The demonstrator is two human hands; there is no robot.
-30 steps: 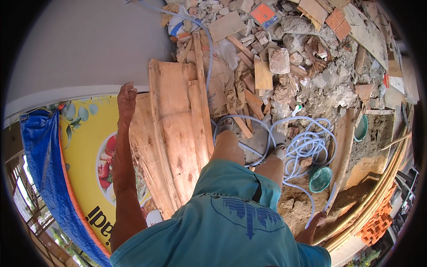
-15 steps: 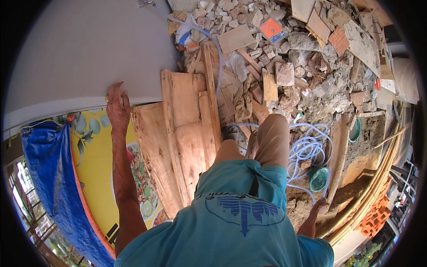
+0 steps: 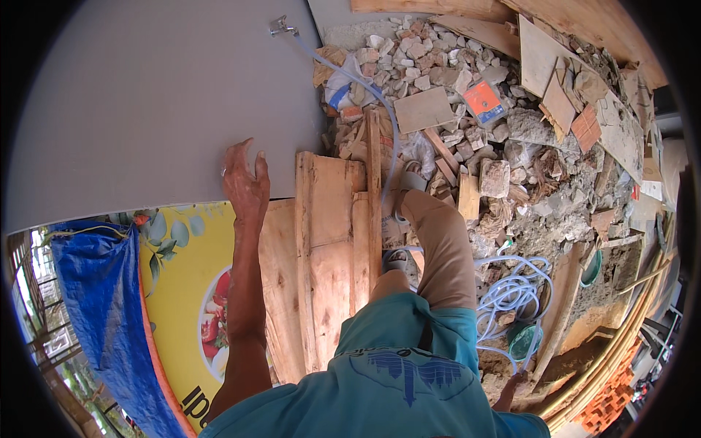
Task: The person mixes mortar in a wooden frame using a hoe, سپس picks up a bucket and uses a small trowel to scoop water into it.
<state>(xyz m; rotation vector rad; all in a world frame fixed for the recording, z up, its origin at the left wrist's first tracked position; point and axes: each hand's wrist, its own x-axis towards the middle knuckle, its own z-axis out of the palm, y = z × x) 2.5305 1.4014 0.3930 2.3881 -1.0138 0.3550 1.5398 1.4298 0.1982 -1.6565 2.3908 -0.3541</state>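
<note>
My left hand [image 3: 246,179] is raised at the grey wall [image 3: 168,95], fingers loosely spread and holding nothing. Whether it touches the surface I cannot tell. Low on the right, my right hand [image 3: 513,383] is closed around a clear bluish hose [image 3: 535,347], its fingers partly hidden. Beside it the same sort of hose lies in a loose coil [image 3: 511,292] above a green bucket [image 3: 522,339]. A hose also hangs from a metal tap [image 3: 281,27] on the wall and passes behind the wooden planks [image 3: 332,248].
Broken bricks and rubble [image 3: 423,55] cover the ground ahead, with loose boards [image 3: 423,109] on top. A yellow banner [image 3: 175,277] and blue tarpaulin [image 3: 95,292] stand at left. Long poles [image 3: 617,350] and stacked orange bricks [image 3: 610,401] lie at right.
One of my legs has stepped forward toward the rubble. My left hand has moved farther up along the wall from its lower edge. My right hand stays at the hose.
</note>
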